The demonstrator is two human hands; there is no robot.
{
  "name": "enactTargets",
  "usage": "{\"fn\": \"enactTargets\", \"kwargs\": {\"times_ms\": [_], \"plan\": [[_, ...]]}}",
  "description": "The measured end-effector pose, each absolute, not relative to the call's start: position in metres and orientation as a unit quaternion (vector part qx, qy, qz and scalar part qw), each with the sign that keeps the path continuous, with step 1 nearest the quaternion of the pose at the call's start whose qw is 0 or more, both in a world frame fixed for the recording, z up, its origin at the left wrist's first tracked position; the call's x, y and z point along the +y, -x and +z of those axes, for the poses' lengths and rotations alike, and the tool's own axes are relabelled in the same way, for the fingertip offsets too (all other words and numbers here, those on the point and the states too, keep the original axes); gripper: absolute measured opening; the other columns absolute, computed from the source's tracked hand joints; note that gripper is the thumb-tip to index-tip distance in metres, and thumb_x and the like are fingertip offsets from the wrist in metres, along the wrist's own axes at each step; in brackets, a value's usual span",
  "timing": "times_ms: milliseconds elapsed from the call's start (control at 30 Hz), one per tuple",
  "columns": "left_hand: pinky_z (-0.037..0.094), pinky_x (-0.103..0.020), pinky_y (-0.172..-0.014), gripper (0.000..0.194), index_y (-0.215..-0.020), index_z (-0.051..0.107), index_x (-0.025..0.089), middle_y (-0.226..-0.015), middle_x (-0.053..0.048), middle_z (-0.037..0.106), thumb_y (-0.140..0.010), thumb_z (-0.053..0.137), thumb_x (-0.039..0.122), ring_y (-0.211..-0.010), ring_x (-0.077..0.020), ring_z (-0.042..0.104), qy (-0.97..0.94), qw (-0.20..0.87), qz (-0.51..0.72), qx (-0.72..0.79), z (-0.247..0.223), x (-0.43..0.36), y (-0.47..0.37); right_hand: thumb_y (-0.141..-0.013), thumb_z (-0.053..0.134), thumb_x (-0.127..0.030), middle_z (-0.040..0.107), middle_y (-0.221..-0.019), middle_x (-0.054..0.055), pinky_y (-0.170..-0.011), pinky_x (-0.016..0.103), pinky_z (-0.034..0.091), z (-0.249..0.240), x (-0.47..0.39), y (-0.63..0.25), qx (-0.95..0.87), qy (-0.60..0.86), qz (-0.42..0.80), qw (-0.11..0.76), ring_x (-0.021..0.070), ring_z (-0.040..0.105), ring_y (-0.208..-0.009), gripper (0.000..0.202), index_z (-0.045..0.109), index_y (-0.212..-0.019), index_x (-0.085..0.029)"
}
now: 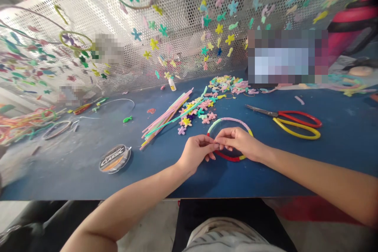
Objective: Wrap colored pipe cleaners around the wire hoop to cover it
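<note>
A hoop [234,159] wrapped in fuzzy red, yellow, pink and pale green pipe cleaner lies on the blue table in front of me. My left hand [195,152] is closed on the hoop's left side, thumb and fingers pinched together. My right hand [239,142] reaches across the hoop from the right, its fingertips pinched and meeting those of my left hand. Whatever is between the right fingertips is too small and hidden to make out. Just beyond the hoop are small fuzzy flowers [186,122] in several colours and a bundle of loose pipe cleaners [167,117].
Scissors [276,115] with red and yellow handles lie to the right. At left sits a clear line spool [115,159]. A small white bottle [171,84] stands by the perforated metal panel [183,19], where hoops with flower strings hang. A dark-trousered leg [59,220] shows at lower left.
</note>
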State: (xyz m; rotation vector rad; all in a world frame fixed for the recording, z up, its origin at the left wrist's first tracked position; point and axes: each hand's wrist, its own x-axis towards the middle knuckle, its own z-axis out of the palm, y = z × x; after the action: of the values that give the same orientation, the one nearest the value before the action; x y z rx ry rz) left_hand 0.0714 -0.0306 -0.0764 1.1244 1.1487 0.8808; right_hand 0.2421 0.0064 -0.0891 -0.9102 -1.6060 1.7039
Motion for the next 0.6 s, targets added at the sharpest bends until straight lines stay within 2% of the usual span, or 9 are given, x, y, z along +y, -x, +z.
{"fn": "enactTargets", "kwargs": {"times_ms": [133, 333, 467, 600], "plan": [[0.032, -0.015, -0.039, 0.028, -0.076, 0.060, 0.010, -0.066, -0.002, 0.061, -0.067, 0.071, 0.034, -0.045, -0.0032, 0.047, -0.435, 0.638, 0.406, 0.489, -0.074, -0.027, -0.069, -0.073, 0.064, -0.042, 0.061, -0.068, 0.001, -0.052, 0.020, 0.037, -0.090, 0.008, -0.243, -0.573, 0.368, 0.651, 0.337, 0.0059, 0.045, -0.053, 0.029, 0.063, -0.079, -0.014], [0.029, -0.014, -0.039, 0.026, -0.073, 0.056, 0.011, -0.065, 0.001, 0.055, -0.066, 0.070, 0.031, -0.046, -0.0022, 0.044, -0.391, 0.674, 0.424, 0.462, -0.074, -0.019, -0.068, -0.073, 0.063, -0.044, 0.060, -0.074, 0.002, -0.059, 0.023, 0.041, -0.089, 0.009, -0.241, -0.576, 0.386, 0.635, 0.342, 0.0086, 0.048, -0.061, 0.030, 0.061, -0.080, -0.015], [0.029, -0.015, -0.038, 0.023, -0.072, 0.055, 0.012, -0.060, 0.002, 0.051, -0.067, 0.069, 0.030, -0.044, -0.0030, 0.042, -0.396, 0.677, 0.415, 0.461, -0.076, -0.015, -0.067, -0.078, 0.059, -0.043, 0.053, -0.079, 0.003, -0.063, 0.025, 0.042, -0.089, 0.010, -0.241, -0.666, 0.392, 0.512, 0.376, 0.0125, 0.049, -0.070, 0.026, 0.061, -0.076, -0.018], [0.032, -0.016, -0.038, 0.023, -0.072, 0.058, 0.011, -0.057, 0.003, 0.051, -0.066, 0.069, 0.030, -0.043, -0.0034, 0.043, -0.410, 0.681, 0.397, 0.458, -0.079, -0.014, -0.064, -0.080, 0.057, -0.042, 0.048, -0.102, 0.007, -0.065, 0.028, 0.045, -0.086, 0.011, -0.239, -0.745, 0.392, 0.384, 0.380, 0.0156, 0.051, -0.080, 0.023, 0.064, -0.075, -0.021]]}}
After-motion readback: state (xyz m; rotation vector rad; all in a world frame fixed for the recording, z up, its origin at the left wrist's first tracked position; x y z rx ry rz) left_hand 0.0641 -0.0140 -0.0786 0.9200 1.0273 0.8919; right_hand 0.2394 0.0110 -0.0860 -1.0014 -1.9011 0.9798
